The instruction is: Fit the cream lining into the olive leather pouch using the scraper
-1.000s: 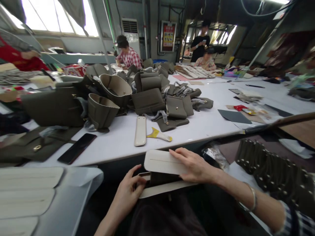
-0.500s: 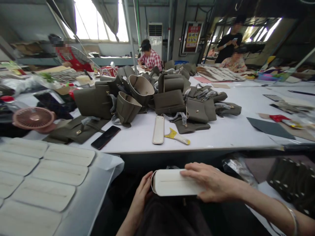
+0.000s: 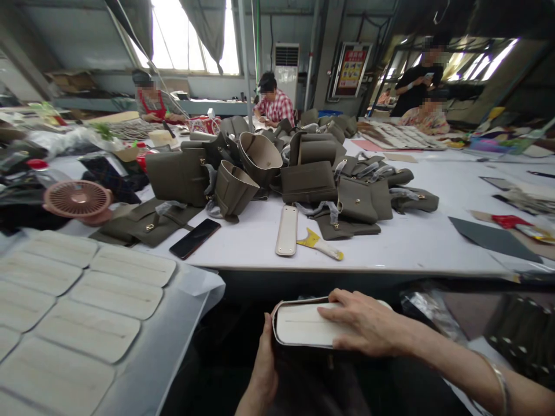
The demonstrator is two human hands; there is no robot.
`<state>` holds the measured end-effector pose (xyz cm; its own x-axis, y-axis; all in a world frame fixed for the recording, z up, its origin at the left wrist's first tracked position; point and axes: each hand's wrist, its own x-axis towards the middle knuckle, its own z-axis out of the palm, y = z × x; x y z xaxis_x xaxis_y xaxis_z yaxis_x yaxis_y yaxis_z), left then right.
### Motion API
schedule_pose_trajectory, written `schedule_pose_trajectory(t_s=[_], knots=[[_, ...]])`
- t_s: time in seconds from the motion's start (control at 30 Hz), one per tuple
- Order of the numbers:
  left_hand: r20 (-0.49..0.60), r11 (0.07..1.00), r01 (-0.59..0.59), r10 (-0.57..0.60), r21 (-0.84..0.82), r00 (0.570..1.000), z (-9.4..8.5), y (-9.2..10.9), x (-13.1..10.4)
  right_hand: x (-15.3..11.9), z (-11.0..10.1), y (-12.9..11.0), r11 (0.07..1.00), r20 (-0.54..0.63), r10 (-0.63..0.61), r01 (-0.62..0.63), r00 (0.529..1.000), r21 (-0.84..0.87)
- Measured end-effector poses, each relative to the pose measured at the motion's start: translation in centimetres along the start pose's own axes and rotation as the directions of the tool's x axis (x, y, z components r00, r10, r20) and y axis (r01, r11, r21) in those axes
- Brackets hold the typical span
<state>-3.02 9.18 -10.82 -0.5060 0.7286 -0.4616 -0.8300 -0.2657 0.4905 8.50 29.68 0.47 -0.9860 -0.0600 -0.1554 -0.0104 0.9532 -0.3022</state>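
In front of my lap is a dark bag body (image 3: pixel 299 350) turned with its rim towards me. Within that rim lies a white oblong panel (image 3: pixel 303 325) with rounded corners and a thin line along its middle. My left hand (image 3: pixel 265 364) clasps the bag's left end, its palm against the side and most fingers hidden behind. Across the right part of the panel rests my right hand (image 3: pixel 366 323), fingers over the far edge and thumb at the near edge. The panel's right end is mostly covered by this hand.
White panels (image 3: pixel 97 323) lie in rows on a board at left. On the table are a pile of dark green bags (image 3: pixel 307 182), a phone (image 3: pixel 195 238), a pale strip (image 3: pixel 287 231), a yellow scraper (image 3: pixel 321 245) and a pink fan (image 3: pixel 78 199). Several people work beyond.
The white panel now sits lower within the bag's rim, which shows along its far side. My left hand has turned more upright at the end. The view has swung slightly left.
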Motion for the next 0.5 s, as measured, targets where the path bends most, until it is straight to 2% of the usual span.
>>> schedule_pose_trajectory(t_s=[0.2, 0.33, 0.5], knots=[[-0.031, 0.999, -0.035, 0.035, 0.019, 0.999, -0.1, -0.2, 0.0, 0.4, 2.5, -1.5, 0.983, -0.164, 0.075, -0.101, 0.984, -0.155], [-0.022, 1.000, -0.030, 0.030, -0.002, 0.999, -0.3, -0.3, -0.2, 0.2, 3.2, -2.2, 0.990, -0.229, 0.124, -0.135, 0.965, -0.030], [0.035, 0.996, 0.045, -0.043, -0.074, 0.998, -1.1, -0.8, 0.2, 0.5, 3.2, -2.4, 0.995, -0.270, 0.103, -0.097, 0.957, 0.036]])
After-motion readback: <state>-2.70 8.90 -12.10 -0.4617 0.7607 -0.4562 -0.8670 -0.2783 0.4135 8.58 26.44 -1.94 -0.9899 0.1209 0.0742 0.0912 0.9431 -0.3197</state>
